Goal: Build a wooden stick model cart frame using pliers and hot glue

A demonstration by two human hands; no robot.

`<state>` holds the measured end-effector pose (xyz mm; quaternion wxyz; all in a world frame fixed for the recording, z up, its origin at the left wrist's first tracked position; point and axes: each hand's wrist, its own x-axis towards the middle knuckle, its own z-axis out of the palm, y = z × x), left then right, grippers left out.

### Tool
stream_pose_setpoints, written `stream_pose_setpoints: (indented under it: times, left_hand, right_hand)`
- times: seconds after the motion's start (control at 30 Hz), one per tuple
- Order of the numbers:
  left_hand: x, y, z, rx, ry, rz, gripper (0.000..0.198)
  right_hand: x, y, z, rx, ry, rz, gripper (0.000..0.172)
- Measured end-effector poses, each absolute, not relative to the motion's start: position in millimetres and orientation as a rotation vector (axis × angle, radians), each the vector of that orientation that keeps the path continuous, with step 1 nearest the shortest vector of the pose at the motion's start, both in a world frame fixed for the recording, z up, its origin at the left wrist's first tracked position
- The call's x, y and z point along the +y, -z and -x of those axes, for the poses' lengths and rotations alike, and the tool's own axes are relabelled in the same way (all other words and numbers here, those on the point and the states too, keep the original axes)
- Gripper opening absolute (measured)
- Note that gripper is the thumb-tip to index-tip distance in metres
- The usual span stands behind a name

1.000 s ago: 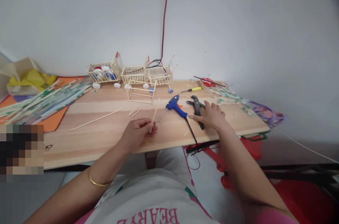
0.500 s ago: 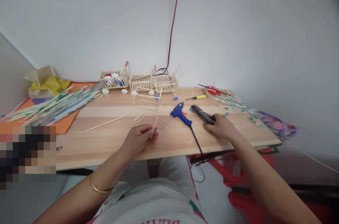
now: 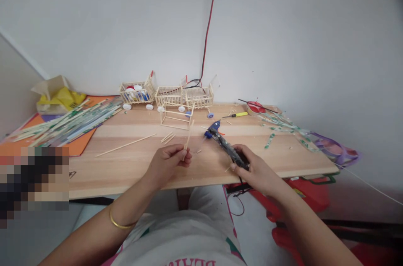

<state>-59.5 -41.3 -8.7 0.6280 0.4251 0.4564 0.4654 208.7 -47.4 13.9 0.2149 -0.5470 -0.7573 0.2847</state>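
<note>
My left hand (image 3: pixel 171 160) pinches a thin wooden stick (image 3: pixel 189 135) that points up and away from me. My right hand (image 3: pixel 256 169) is wrapped round dark-handled pliers (image 3: pixel 228 147), raised over the table with their jaws toward the back left. Behind the pliers lies a blue hot glue gun (image 3: pixel 215 126), partly covered by them. An open frame of sticks (image 3: pixel 176 121) stands beyond my left hand. Several short cut sticks (image 3: pixel 168 137) and one long stick (image 3: pixel 126 145) rest on the wooden table (image 3: pixel 126 178) to the left.
Small stick carts (image 3: pixel 137 93) on wheels line the back by the wall. Wrapped sticks (image 3: pixel 78 121) lie on an orange sheet (image 3: pixel 82 144) at left. A yellow-handled screwdriver (image 3: pixel 239 115), a red tape roll (image 3: pixel 256 107) and torn wrappers (image 3: pixel 283 122) are at right.
My right hand has lifted the pliers off the table and brought them left, in front of the glue gun. My left hand keeps its pinch on the stick, nearly in place.
</note>
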Motion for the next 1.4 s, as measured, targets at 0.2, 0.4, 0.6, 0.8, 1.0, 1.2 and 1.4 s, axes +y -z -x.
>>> stream_pose_setpoints:
  times: [0.2, 0.4, 0.6, 0.8, 1.0, 1.2, 1.4]
  left_hand:
    - [-45.1, 5.7, 57.4, 1.034, -1.096, -1.036, 0.022]
    - [-49.3, -0.2, 55.5, 1.051, -1.118, -1.230, 0.021]
    - [-51.2, -2.9, 57.9, 1.080, -1.145, -1.534, 0.018]
    - [-52.3, -0.1, 61.5, 1.106, -1.166, -1.732, 0.019]
    - [-53.3, -0.4, 64.1, 1.130, -1.167, -1.865, 0.020]
    - [-52.8, -0.7, 64.7, 1.146, -1.116, -1.885, 0.020]
    - [-51.3, -0.1, 63.4, 1.162, -1.109, -1.862, 0.019]
  right_hand:
    - [-64.1, -8.3, -190.2, -2.179, -0.718, 1.401, 0.057]
    - [-69.2, -18.2, -174.3, -2.214, -0.713, 1.420, 0.052]
    - [-68.9, -18.1, -169.1, -2.208, -0.598, 1.419, 0.049]
    - [-69.5, -19.0, -168.4, -2.230, -0.595, 1.439, 0.047]
    - [-70.8, -19.5, -166.9, -2.237, -0.588, 1.438, 0.046]
    - [-70.6, -17.7, -165.8, -2.244, -0.602, 1.419, 0.044]
    - [-69.5, -15.0, -166.5, -2.257, -0.574, 1.414, 0.040]
